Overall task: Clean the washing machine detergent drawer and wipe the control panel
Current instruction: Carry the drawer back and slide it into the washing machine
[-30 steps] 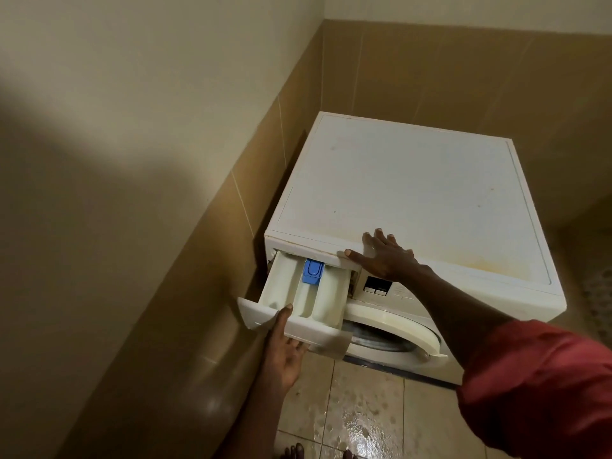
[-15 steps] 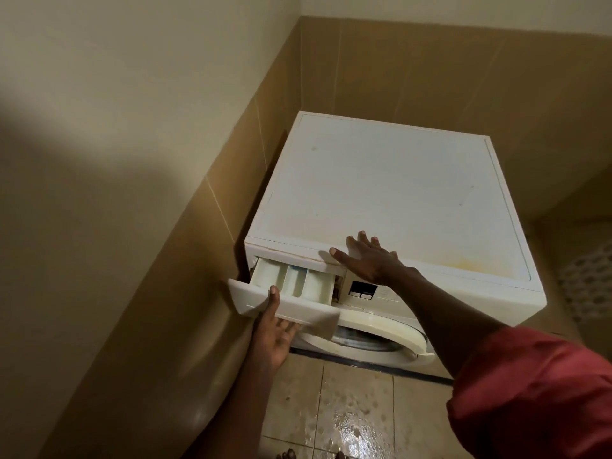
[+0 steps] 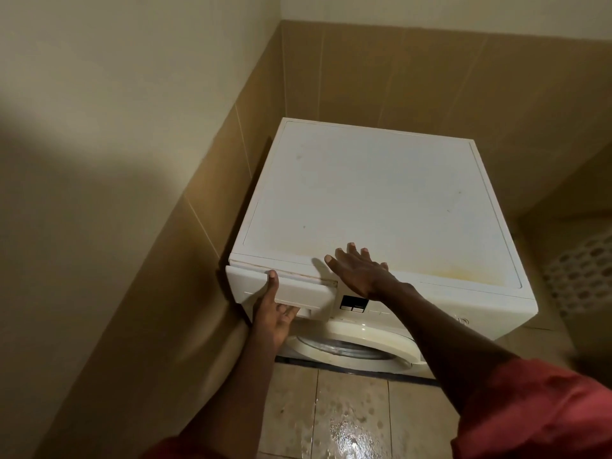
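One washer (image 3: 381, 200), one drawer (image 3: 308, 291), two hands, mid-frame.
Left hand (image 3: 275, 314) grips the drawer (thumb up); right hand (image 3: 361, 276) lies flat, fingers spread, on the washer.

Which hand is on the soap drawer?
The left hand: its thumb lies up the front of the detergent drawer and its fingers tuck under the handle. The right hand is spread flat at the top front edge of the washing machine.
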A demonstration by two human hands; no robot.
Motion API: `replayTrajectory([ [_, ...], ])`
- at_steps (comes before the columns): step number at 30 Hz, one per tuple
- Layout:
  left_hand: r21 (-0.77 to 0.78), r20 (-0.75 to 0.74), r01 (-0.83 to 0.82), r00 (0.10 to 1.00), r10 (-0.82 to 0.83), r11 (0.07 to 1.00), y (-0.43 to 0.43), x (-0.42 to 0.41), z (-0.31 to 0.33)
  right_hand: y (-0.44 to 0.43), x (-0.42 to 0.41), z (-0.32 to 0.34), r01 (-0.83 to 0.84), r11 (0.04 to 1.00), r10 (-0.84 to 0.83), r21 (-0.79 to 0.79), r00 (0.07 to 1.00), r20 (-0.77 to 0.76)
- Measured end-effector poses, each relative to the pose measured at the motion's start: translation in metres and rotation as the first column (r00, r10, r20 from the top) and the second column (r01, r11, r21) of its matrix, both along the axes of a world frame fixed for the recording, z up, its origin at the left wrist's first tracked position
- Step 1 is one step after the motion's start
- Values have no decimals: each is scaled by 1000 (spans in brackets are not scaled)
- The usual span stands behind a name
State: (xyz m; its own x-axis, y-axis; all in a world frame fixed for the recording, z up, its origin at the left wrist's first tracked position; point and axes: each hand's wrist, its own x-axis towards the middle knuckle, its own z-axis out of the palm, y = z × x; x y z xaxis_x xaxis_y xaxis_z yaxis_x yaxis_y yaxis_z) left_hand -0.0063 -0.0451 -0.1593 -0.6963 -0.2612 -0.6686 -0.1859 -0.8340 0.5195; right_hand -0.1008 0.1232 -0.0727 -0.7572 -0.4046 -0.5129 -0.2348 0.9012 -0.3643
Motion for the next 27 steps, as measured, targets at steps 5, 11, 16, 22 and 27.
replayTrajectory([
  [5, -3, -7, -9, 1000, 9, 1000, -2, -10, -6, 0, -3, -5, 9, 1000, -9, -15, 1000, 12],
  [11, -24, 20, -25, 999, 26, 999, -1, -16, -14, 0, -3, -9, 32, 999, -32, -20, 999, -5],
  [16, -31, 8, -14, 1000, 14, 999, -1, -19, -15, -2, -4, -13, 47, 999, -48, -18, 998, -27],
  [22, -174, 147, -6, 989, 32, 985, 13, -15, -6, 16, 35, -22, 180, 900, -334, -396, 870, -364],
  [27, -252, 248, 126, 967, -61, 959, 45, 6, -10, 50, 95, -54, 103, 886, -395, -453, 679, -618],
])
